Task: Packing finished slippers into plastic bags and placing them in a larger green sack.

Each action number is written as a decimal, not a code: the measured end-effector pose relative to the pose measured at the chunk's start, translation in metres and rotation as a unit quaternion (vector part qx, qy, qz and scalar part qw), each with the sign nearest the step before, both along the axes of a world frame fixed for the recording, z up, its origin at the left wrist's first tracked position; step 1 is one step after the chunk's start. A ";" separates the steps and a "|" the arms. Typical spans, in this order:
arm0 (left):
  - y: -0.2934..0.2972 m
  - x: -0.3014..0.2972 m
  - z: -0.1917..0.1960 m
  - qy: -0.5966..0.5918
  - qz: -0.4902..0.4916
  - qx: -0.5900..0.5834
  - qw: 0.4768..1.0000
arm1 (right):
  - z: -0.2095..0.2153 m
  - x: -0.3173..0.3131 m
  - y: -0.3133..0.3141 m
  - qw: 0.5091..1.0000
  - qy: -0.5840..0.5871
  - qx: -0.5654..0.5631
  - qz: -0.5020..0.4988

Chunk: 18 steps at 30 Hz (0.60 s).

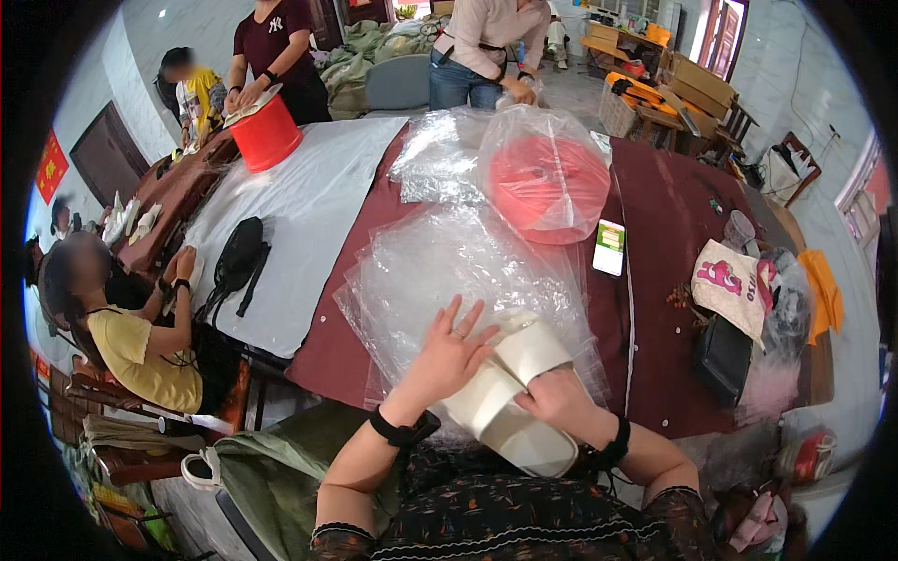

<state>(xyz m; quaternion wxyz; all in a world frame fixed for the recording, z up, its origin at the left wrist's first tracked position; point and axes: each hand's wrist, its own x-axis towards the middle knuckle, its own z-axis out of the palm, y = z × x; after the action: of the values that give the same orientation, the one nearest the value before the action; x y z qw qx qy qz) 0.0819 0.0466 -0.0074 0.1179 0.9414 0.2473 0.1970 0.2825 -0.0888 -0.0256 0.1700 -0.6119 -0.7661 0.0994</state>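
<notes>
A pair of cream slide sandals [528, 353] lies side by side in front of my body, at the near edge of the table. My right hand [561, 404] is closed on the right-hand sandal beside its wide strap, and some fingers are hidden. With fingers spread and nothing in it, my left hand [449, 353] hovers at the left of the sandals. Under the sandals and my left hand spread flat clear plastic bags [412, 271], loosely stacked. Just beyond, a red round stool or tub [550, 182] stands with clear plastic draped over it.
A phone [609, 248] with a lit screen lies right of the red thing. Farther right are a printed cloth bag [730, 285] and a black bag [722, 360]. On the left, a black backpack [236, 262] rests on white sheeting. Several people work around the tables, one at a red bucket [265, 136].
</notes>
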 end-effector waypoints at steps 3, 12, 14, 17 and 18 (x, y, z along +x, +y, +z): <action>-0.013 0.007 0.008 -0.016 -0.023 0.004 1.000 | 0.005 -0.014 0.015 1.000 -0.009 -0.015 -0.018; -0.031 0.005 0.021 -0.052 -0.105 -0.067 0.991 | -0.050 -0.035 0.090 0.981 0.153 0.092 -0.081; -0.034 0.003 0.025 -0.058 -0.111 -0.052 0.991 | -0.042 -0.050 0.122 0.977 0.153 -0.038 -0.146; -0.036 -0.004 0.024 -0.052 -0.121 -0.052 0.990 | -0.023 -0.062 0.165 0.932 0.146 -0.234 -0.237; -0.038 -0.008 0.027 -0.046 -0.128 -0.060 0.989 | -0.009 -0.063 0.174 0.932 0.147 -0.234 -0.235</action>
<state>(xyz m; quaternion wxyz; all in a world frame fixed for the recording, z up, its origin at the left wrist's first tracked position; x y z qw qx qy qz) 0.0741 0.0091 0.0196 0.2097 0.9464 0.1301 0.2085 0.2192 0.0848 -0.0350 0.1507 -0.7752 -0.5221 0.3221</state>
